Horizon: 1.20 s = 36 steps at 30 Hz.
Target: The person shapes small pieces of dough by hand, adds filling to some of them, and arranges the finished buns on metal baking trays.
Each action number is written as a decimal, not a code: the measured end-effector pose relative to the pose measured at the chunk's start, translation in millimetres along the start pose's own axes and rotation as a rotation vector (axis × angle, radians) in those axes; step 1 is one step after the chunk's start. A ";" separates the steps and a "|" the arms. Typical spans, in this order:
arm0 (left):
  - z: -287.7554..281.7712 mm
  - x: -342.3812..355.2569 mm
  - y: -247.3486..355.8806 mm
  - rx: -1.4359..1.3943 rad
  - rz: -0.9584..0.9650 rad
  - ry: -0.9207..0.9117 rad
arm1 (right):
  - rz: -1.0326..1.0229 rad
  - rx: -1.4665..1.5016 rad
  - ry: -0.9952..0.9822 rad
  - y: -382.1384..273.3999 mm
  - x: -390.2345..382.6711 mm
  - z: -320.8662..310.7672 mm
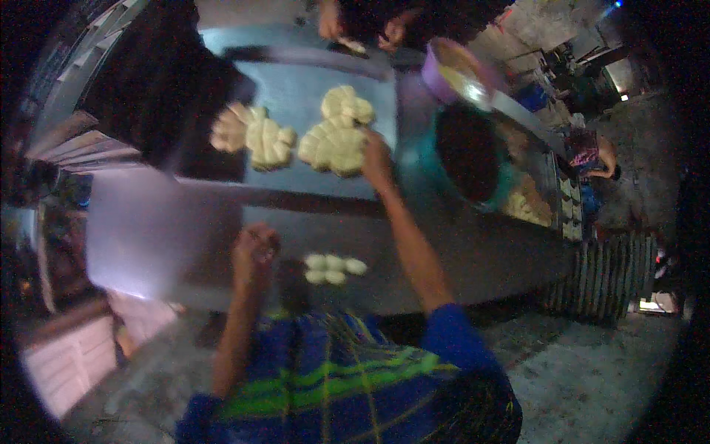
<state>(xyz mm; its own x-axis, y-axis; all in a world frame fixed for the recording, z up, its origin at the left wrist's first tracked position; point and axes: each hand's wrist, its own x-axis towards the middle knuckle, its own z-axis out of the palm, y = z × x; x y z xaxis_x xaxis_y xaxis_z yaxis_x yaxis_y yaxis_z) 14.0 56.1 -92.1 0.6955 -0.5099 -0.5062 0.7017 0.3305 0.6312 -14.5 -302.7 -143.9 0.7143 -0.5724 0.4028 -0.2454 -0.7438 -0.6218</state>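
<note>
A metal baking tray (292, 81) lies across the table, bearing two shaped pieces of pale dough. The right dough piece (333, 144) has a rounded top over a wider, segmented body; my right hand (376, 159) touches its right edge, fingers blurred. To its left is the other dough piece (268, 142), with a darker, pinkish part at its left side. My left hand (257, 250) is held over the table in front of the tray, fingers curled in; whether they hold anything is hidden. Several small dough balls (325, 268) sit in two rows near the table's front edge.
Right of the tray stand a teal basin (427, 159) with a dark inside and a purple basin (436, 78). Across the table, another person's hands (362, 29) hold a small pale piece. More dough pieces (529, 207) lie at the right, near a ribbed stack (603, 277).
</note>
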 end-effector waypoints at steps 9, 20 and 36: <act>-32.3 4.5 -4.5 -0.109 -0.020 0.016 | 0.300 -0.040 -0.029 19.9 20.2 28.4; 21.4 1.9 3.8 0.071 -0.077 -0.113 | 0.149 0.092 0.512 -29.7 23.6 -72.7; 160.3 -11.0 11.7 -0.216 -0.006 -0.522 | 0.065 0.266 0.025 -223.1 -105.3 -106.7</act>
<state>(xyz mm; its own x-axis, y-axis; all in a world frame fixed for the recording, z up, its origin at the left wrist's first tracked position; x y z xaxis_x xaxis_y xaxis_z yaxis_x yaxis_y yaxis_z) -10.2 -61.7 15.0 0.5613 -0.8193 -0.1168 0.7593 0.4536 0.4665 -104.9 -113.3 24.0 0.6853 -0.6271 0.3704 -0.1073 -0.5899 -0.8003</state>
